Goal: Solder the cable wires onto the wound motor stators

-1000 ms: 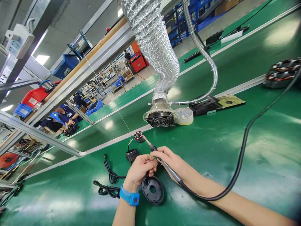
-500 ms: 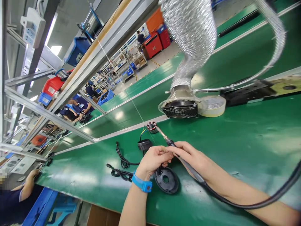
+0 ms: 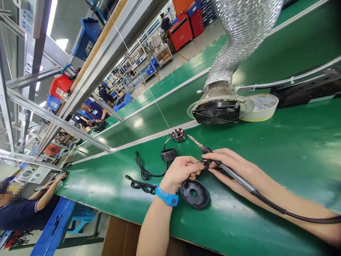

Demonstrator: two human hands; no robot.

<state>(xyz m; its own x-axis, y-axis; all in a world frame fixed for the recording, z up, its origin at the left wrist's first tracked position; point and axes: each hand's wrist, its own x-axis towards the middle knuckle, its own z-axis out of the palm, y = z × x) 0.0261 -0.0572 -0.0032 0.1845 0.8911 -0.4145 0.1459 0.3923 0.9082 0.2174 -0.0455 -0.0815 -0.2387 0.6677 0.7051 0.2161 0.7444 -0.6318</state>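
My right hand (image 3: 226,161) is closed on a soldering iron (image 3: 234,176), its tip pointing up and left. Its fingers also steady a small dark red and black part (image 3: 206,163), probably a wound motor stator, mostly hidden. My left hand (image 3: 183,169), with a blue wrist strap (image 3: 167,195), pinches thin wire ends against that part; the fingers cover most of them. Just below lies a round black cover (image 3: 195,193) with a central hole. Beyond the hands, a stator ring (image 3: 179,134) with coloured wires rests near a black round housing (image 3: 169,154).
Black coiled cables (image 3: 145,173) lie left on the green bench (image 3: 106,185). A fume extractor fan (image 3: 215,113) on a foil duct stands behind, beside a tape roll (image 3: 262,108). A metal frame (image 3: 87,85) crosses above left. A co-worker (image 3: 26,209) sits at far left.
The soldering iron's tip has come away from the stator ring, and my right fingers have opened around the small part at my left fingertips. The view has shifted slightly.
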